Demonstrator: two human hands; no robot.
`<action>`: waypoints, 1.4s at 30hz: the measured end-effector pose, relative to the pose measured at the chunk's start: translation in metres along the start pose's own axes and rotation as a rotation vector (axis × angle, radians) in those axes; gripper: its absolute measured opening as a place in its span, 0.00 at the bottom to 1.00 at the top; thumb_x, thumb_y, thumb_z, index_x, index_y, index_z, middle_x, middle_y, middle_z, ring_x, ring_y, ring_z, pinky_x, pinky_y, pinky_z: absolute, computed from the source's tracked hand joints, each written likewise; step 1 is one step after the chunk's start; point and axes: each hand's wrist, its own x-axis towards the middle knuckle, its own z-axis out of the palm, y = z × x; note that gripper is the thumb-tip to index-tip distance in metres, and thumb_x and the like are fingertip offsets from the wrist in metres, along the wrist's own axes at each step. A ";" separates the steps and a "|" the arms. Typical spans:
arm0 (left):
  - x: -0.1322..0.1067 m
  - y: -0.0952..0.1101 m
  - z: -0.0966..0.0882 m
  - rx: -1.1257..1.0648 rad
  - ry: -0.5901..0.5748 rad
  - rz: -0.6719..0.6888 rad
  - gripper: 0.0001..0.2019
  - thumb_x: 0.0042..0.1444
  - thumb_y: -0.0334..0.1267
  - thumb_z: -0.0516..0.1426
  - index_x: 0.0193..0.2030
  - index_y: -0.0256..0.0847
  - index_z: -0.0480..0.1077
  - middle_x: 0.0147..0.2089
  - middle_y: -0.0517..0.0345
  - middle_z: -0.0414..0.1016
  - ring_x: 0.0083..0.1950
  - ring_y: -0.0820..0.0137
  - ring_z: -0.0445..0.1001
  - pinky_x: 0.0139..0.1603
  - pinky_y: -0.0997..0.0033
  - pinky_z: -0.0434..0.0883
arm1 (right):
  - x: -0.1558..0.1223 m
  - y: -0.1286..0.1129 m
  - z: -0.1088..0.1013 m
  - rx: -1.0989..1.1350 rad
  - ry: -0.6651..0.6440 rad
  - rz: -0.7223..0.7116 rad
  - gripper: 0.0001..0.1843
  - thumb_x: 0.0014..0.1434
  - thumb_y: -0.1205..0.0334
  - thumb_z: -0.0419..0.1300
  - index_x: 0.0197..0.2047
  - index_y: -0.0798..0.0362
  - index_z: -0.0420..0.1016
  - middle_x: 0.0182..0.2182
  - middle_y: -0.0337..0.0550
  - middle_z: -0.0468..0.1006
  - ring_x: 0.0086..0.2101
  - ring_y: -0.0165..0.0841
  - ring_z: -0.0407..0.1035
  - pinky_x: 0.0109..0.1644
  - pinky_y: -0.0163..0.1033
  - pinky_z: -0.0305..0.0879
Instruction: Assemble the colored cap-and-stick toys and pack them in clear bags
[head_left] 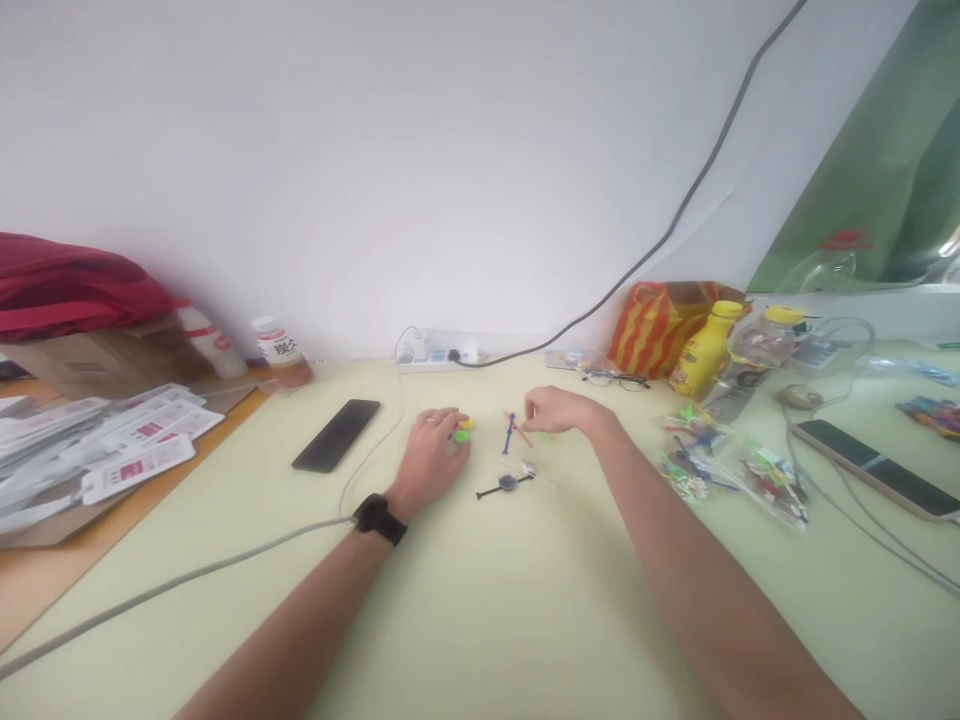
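Observation:
My left hand [433, 450], with a black watch on its wrist, rests low on the table. Its fingers lie stretched beside a small yellow round piece [466, 425] and a green one [461, 436], with the thumb apart. To the right, the fingers of my right hand [556, 410] are bent down and pinched together; what is between them is hidden. Close to these fingertips lie a blue stick piece [508, 436] and a red stick piece [523, 435]. Nearer to me is a black stick piece [489, 491] with a dark round disc [508, 483] at its middle.
A black phone [336, 436] lies left of my left hand. Bags of colourful plastic pieces [757, 475] and another phone [881, 468] are on the right. Glasses [615, 380], a yellow bottle [705, 350] and a power strip [439, 357] stand or lie toward the wall.

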 end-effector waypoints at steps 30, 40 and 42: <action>0.003 0.024 -0.011 -0.281 0.079 0.028 0.21 0.70 0.41 0.53 0.68 0.49 0.61 0.67 0.47 0.67 0.67 0.59 0.66 0.64 0.54 0.68 | -0.004 -0.040 0.014 0.782 0.018 -0.354 0.09 0.63 0.64 0.62 0.46 0.50 0.69 0.39 0.40 0.75 0.36 0.32 0.78 0.34 0.32 0.70; 0.004 0.023 -0.006 -0.371 0.184 0.045 0.09 0.66 0.39 0.58 0.51 0.44 0.73 0.44 0.53 0.78 0.41 0.67 0.78 0.46 0.63 0.77 | 0.001 -0.047 0.023 0.716 -0.016 -0.363 0.05 0.61 0.63 0.63 0.40 0.51 0.71 0.33 0.39 0.79 0.31 0.29 0.72 0.34 0.32 0.67; 0.004 0.026 -0.008 -0.368 0.191 0.053 0.10 0.66 0.38 0.58 0.52 0.45 0.73 0.44 0.53 0.78 0.41 0.67 0.78 0.46 0.63 0.76 | -0.001 -0.048 0.023 0.740 -0.031 -0.395 0.04 0.60 0.67 0.60 0.39 0.51 0.69 0.33 0.38 0.78 0.31 0.28 0.71 0.35 0.32 0.67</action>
